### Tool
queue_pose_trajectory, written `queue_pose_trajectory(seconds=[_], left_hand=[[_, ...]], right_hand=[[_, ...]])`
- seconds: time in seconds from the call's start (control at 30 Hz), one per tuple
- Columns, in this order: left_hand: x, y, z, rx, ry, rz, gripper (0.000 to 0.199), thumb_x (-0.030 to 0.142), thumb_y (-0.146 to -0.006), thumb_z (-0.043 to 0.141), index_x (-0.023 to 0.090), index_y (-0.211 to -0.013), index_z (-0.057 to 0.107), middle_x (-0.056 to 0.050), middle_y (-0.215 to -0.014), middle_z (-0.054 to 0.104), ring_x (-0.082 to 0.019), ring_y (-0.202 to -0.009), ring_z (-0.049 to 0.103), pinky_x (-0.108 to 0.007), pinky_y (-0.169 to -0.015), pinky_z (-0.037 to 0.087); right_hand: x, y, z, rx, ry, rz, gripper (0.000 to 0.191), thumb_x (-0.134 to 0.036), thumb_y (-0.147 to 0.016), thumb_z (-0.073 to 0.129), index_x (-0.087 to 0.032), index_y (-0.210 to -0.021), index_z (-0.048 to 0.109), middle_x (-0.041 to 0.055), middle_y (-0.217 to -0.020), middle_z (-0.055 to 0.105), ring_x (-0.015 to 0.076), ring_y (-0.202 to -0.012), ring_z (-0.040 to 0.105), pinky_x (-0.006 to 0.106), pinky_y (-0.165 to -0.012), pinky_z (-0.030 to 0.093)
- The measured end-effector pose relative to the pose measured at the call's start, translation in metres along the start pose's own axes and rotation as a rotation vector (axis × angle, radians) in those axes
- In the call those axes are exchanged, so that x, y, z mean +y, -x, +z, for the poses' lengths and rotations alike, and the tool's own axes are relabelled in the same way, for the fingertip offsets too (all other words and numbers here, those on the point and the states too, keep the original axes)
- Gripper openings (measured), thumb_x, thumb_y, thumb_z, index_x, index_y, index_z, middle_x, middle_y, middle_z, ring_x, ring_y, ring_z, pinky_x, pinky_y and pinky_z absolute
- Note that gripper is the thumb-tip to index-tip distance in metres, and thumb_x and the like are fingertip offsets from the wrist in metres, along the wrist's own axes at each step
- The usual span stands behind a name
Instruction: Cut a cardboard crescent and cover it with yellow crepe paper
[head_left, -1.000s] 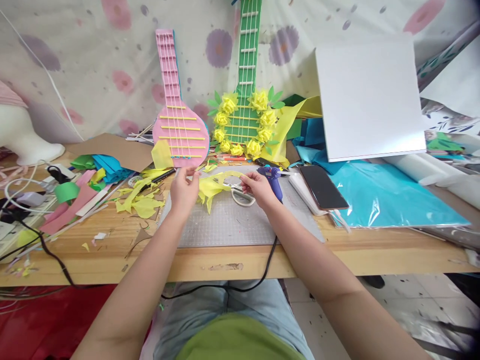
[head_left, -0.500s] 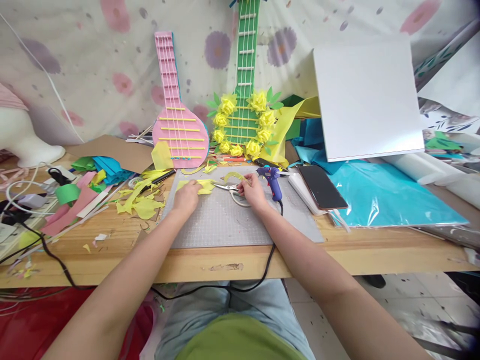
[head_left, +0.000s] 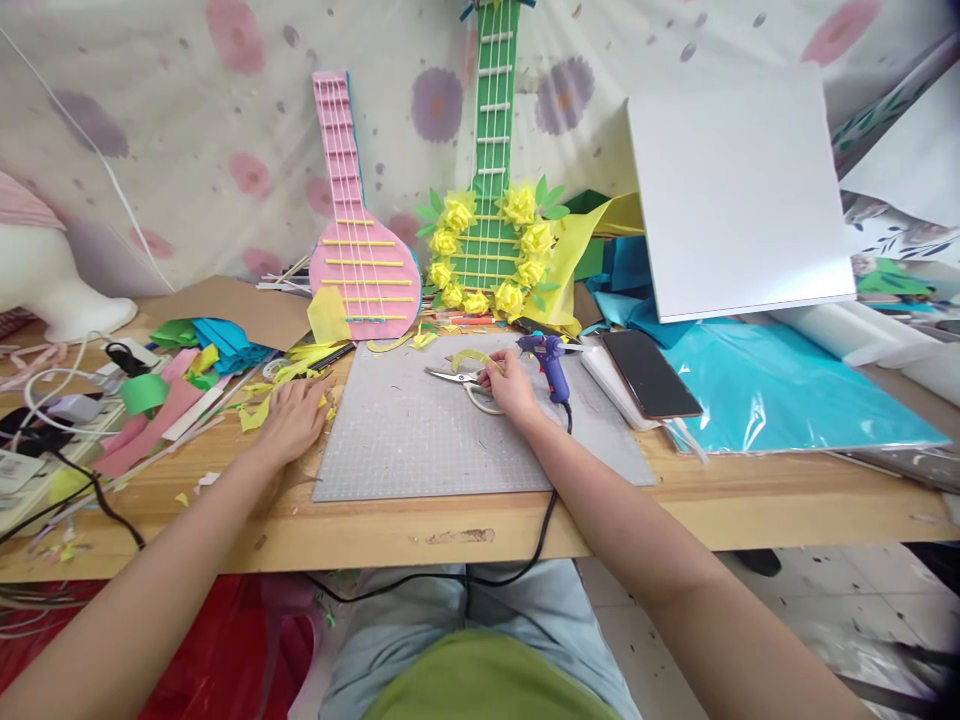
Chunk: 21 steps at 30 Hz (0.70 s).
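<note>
My left hand [head_left: 294,418] lies with fingers spread on yellow paper scraps [head_left: 256,413], just left of the grey cutting mat [head_left: 405,450]. On the mat's upper middle, my right hand [head_left: 508,388] is closed on the handles of a pair of scissors [head_left: 454,377], whose blades point left. A curved yellow strip [head_left: 471,356] arches up from the fingers of that hand, above the scissors; whether it is pinched there too I cannot tell. Right of this hand is a purple hot glue gun [head_left: 553,368] with a black cord.
A pink paper guitar [head_left: 365,270] and a green one [head_left: 486,240] with yellow paper flowers stand at the back. On the right are a phone [head_left: 651,372], a white board [head_left: 739,200] and blue wrapped sheets [head_left: 795,390]. Coloured scraps and a power strip [head_left: 67,440] crowd the left.
My left hand has moved left off the mat onto the scraps and opened. The yellow paper it held has left the mat. My right hand stays at the scissors.
</note>
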<state>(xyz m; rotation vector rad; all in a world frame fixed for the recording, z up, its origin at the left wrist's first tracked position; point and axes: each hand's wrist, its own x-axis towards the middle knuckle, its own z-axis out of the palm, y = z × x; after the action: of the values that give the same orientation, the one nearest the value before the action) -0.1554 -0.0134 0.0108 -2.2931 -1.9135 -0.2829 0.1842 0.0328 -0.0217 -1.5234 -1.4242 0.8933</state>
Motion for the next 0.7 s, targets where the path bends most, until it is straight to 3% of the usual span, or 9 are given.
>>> queue_pose_trajectory(seconds=[0.13,0.27,0.4,0.5,0.6,0.7], left_hand=[[-0.019,0.004,0.017,-0.034,0.007,-0.002,0.053,0.027,-0.081,0.032,0.016,-0.133,0.038,-0.013,-0.144,0.029,-0.03,-0.136,0.015,-0.053,-0.105,0.019],[-0.056,0.001,0.017,-0.122,-0.061,-0.065,0.057,0.028,-0.083,0.029,0.014,-0.139,0.025,-0.012,-0.149,0.015,-0.028,-0.138,0.007,-0.055,-0.107,0.01],[-0.072,-0.009,0.004,-0.125,-0.106,-0.172,0.058,0.03,-0.076,0.042,0.019,-0.133,0.038,-0.013,-0.149,0.017,-0.034,-0.136,0.009,-0.063,-0.103,0.006],[-0.043,-0.023,-0.014,-0.02,-0.074,-0.175,0.061,0.023,-0.062,0.057,0.021,-0.122,0.051,-0.012,-0.145,0.027,-0.04,-0.135,0.01,-0.066,-0.101,0.002],[0.017,-0.039,-0.026,0.117,0.041,-0.08,0.061,0.016,-0.062,0.056,0.018,-0.123,0.051,-0.011,-0.144,0.03,-0.038,-0.134,0.014,-0.061,-0.105,0.004],[0.083,-0.056,-0.021,0.206,0.421,-0.019,0.045,0.025,-0.072,0.053,0.017,-0.117,0.054,-0.013,-0.13,0.047,-0.028,-0.122,0.041,-0.046,-0.102,0.03]], right_hand=[[0.0,0.0,0.0,0.001,-0.001,-0.008,0.009,-0.025,-0.082,0.039,-0.023,-0.09,0.04,-0.0032,-0.072,0.064,0.0112,-0.065,0.06,0.028,-0.068,0.046],[-0.002,0.002,0.001,0.012,0.007,0.0,0.012,-0.025,-0.082,0.04,-0.023,-0.094,0.042,-0.0024,-0.075,0.065,0.0118,-0.067,0.06,0.028,-0.068,0.045],[-0.008,0.006,-0.003,0.018,0.002,-0.034,0.013,-0.028,-0.083,0.04,-0.023,-0.093,0.046,-0.0007,-0.084,0.068,0.012,-0.068,0.059,0.027,-0.067,0.044],[-0.015,0.01,-0.006,0.038,-0.013,-0.105,0.015,-0.033,-0.084,0.04,-0.022,-0.089,0.049,-0.0005,-0.086,0.068,0.0118,-0.068,0.058,0.026,-0.066,0.043],[-0.021,0.015,-0.005,0.014,-0.008,-0.145,0.019,-0.038,-0.082,0.043,-0.021,-0.081,0.051,-0.0013,-0.074,0.066,0.0116,-0.062,0.056,0.024,-0.062,0.041],[-0.024,0.018,-0.002,-0.082,0.006,-0.141,0.021,-0.039,-0.079,0.048,-0.02,-0.075,0.052,-0.0022,-0.061,0.062,0.0108,-0.057,0.053,0.022,-0.056,0.038]])
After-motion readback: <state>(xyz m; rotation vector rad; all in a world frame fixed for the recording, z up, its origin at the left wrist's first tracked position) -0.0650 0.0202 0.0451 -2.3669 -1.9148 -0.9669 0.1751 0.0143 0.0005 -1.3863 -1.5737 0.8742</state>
